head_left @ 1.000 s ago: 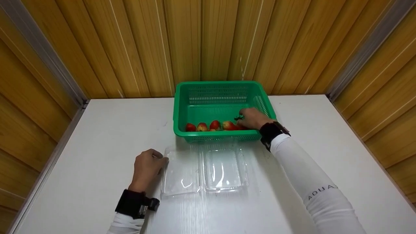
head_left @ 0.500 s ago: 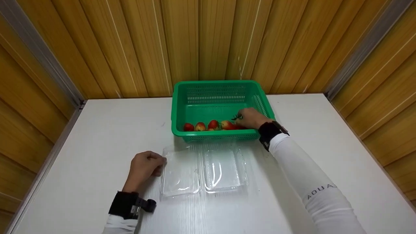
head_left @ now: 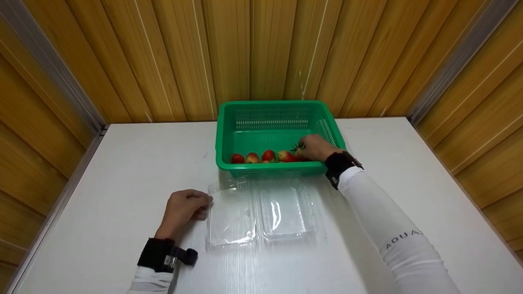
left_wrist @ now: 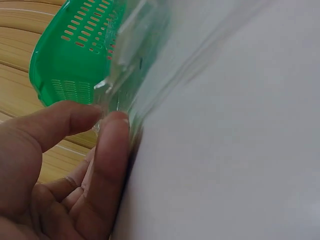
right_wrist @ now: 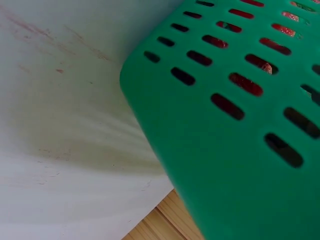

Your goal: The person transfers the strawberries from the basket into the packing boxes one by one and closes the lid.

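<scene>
My left hand pinches the left edge of an opened clear plastic clamshell container that lies on the table. In the left wrist view, the thumb and index finger meet at the container's thin rim. My right hand reaches into the green basket at its front right, its fingers curled at a strawberry with a spiky green cap. More red and yellowish strawberries line the front of the basket. The right wrist view is mostly blocked by the basket wall, so the fingertips are hidden there.
The basket stands against the wood-patterned back wall, just behind the container. A white table spreads to both sides. Panelled walls close in the left and right.
The container has shifted slightly to the right, with my left hand still at its edge. My right hand stays at nearly the same spot in the basket; the green cap has turned a little.
</scene>
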Action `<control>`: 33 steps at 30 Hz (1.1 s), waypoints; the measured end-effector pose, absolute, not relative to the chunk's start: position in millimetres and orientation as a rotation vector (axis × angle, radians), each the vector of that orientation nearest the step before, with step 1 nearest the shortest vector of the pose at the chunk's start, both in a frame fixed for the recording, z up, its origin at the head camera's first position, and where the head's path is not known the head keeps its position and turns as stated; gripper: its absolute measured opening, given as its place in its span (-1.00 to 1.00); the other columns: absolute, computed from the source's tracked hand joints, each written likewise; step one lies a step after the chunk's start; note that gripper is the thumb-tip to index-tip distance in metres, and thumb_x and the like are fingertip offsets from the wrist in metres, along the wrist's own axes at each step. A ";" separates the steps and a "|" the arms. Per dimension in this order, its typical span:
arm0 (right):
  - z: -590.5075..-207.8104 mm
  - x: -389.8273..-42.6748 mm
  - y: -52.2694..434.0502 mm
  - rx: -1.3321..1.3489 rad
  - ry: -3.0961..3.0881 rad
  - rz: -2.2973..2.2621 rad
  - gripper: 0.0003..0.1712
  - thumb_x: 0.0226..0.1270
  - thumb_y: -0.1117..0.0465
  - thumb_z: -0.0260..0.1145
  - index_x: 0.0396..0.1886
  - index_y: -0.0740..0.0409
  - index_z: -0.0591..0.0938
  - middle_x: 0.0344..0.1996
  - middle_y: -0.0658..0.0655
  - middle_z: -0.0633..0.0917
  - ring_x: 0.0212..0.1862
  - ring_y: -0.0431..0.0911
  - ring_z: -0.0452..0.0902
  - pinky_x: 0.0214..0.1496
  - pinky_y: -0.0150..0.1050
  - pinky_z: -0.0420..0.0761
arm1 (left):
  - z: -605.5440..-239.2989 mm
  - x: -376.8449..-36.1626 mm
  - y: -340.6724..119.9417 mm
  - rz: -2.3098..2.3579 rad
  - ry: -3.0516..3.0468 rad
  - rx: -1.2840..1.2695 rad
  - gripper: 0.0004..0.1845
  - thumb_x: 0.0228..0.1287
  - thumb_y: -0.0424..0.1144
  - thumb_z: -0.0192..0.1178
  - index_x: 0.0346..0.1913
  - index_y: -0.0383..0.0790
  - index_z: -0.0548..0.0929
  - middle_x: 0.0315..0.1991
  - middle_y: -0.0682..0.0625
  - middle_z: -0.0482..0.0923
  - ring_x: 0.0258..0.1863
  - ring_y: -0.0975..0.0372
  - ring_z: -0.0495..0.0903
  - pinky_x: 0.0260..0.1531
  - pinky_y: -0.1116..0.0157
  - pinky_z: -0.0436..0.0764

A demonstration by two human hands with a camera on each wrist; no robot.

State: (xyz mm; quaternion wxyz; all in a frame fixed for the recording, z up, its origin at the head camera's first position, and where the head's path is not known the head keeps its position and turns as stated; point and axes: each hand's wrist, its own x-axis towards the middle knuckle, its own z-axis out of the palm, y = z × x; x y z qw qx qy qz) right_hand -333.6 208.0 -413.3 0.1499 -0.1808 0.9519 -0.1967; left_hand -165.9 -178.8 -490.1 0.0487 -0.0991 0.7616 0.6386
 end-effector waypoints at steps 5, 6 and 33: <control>-411.1 -335.9 211.4 -0.510 2.723 -0.618 -0.62 0.53 0.25 0.32 0.18 0.44 0.69 0.03 0.32 0.72 0.00 0.12 0.55 0.22 0.11 0.64 | -491.8 -167.4 -179.2 1.984 2.287 -0.293 -0.76 0.34 -0.31 0.43 -0.08 -0.45 0.77 -0.31 -0.21 0.72 -0.45 0.10 0.74 -0.39 0.22 0.83; -410.7 -336.3 212.1 -0.510 2.726 -0.626 -0.62 0.51 0.25 0.33 0.18 0.43 0.69 0.02 0.30 0.72 -0.01 0.11 0.54 0.22 0.10 0.64 | -492.2 -167.3 -179.5 1.987 2.286 -0.301 -0.75 0.34 -0.31 0.44 -0.07 -0.45 0.77 -0.31 -0.21 0.72 -0.45 0.10 0.74 -0.39 0.22 0.83; -402.9 -325.9 227.7 -0.536 2.804 -0.813 -0.56 0.51 0.23 0.37 0.22 0.44 0.61 0.00 0.34 0.68 0.01 0.14 0.55 0.11 0.04 0.66 | -493.2 -166.0 -176.3 2.033 2.234 -0.319 -0.78 0.34 -0.32 0.44 -0.08 -0.45 0.78 -0.35 -0.20 0.69 -0.47 0.13 0.71 -0.44 0.27 0.81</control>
